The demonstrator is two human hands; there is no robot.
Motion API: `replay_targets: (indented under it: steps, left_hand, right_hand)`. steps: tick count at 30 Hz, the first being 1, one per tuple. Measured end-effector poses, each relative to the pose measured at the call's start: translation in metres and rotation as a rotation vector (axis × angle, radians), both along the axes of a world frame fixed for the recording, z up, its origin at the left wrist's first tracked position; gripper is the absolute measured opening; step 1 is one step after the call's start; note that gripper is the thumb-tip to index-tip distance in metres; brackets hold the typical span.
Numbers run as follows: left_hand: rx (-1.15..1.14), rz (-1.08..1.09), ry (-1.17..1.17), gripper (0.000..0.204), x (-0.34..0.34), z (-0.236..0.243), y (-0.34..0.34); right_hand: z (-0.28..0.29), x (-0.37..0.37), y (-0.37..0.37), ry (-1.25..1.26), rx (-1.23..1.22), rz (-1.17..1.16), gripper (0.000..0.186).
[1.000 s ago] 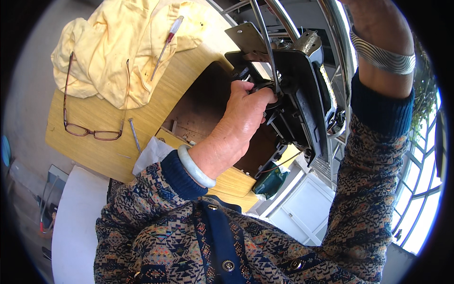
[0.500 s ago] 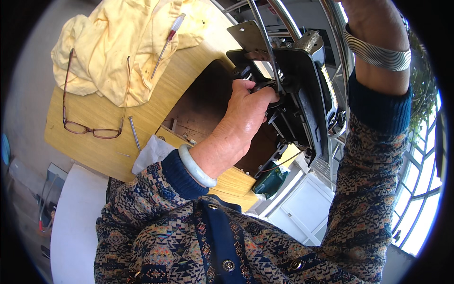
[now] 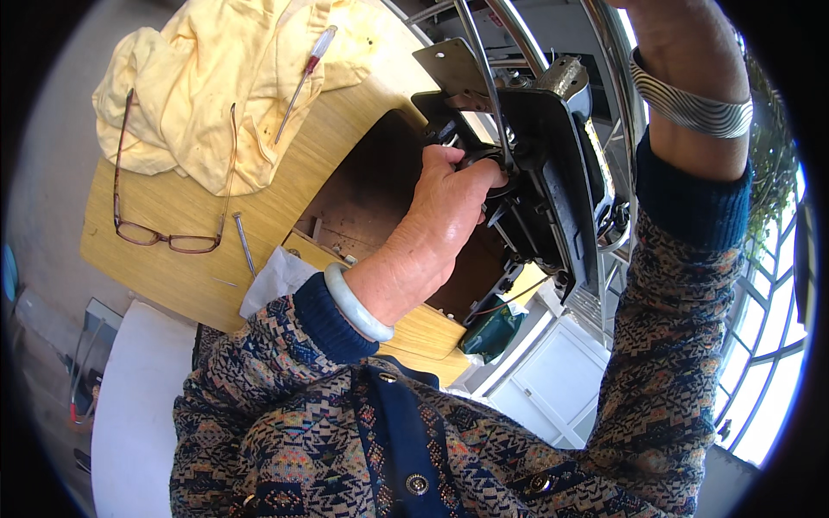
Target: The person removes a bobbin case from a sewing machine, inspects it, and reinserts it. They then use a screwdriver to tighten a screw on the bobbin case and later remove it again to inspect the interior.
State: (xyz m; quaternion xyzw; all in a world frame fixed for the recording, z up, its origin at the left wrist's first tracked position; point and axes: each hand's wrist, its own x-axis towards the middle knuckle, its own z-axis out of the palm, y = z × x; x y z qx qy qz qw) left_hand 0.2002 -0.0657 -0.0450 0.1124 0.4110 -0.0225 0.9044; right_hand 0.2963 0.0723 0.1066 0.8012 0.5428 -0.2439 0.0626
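Note:
A dark sewing machine head (image 3: 553,198) is tilted up over an open cavity in a wooden table (image 3: 164,276). My left hand (image 3: 453,186) has its fingers closed on a dark part of the machine's underside, beside a long metal rod (image 3: 485,60); the exact part under the fingertips is hidden. My right hand (image 3: 665,22) is raised at the top right, above the machine; its fingers lie out of frame or hidden, so what it holds cannot be seen.
On the table lie a yellow cloth (image 3: 190,95), a red-handled screwdriver (image 3: 315,56), eyeglasses (image 3: 194,243), a metal tool (image 3: 244,242) and white paper (image 3: 276,281). A green bag (image 3: 495,337) is below the machine. Metal railings and a barred window (image 3: 760,345) stand at right.
My right wrist has risen slightly and moved a little left since a second ago. My left hand stays on the same spot of the machine.

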Motion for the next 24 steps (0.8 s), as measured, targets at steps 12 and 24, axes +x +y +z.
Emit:
replay_targets:
  steps: [12, 24]
  left_hand:
    - [-0.005, 0.01, -0.003, 0.032, 0.0, 0.001, 0.0]
    - [-0.009, 0.014, 0.0, 0.033, 0.0, 0.002, 0.0]
  right_hand:
    - [-0.005, 0.014, -0.009, 0.04, 0.053, 0.105, 0.035]
    - [-0.006, 0.021, -0.02, 0.06, 0.081, 0.111, 0.035]
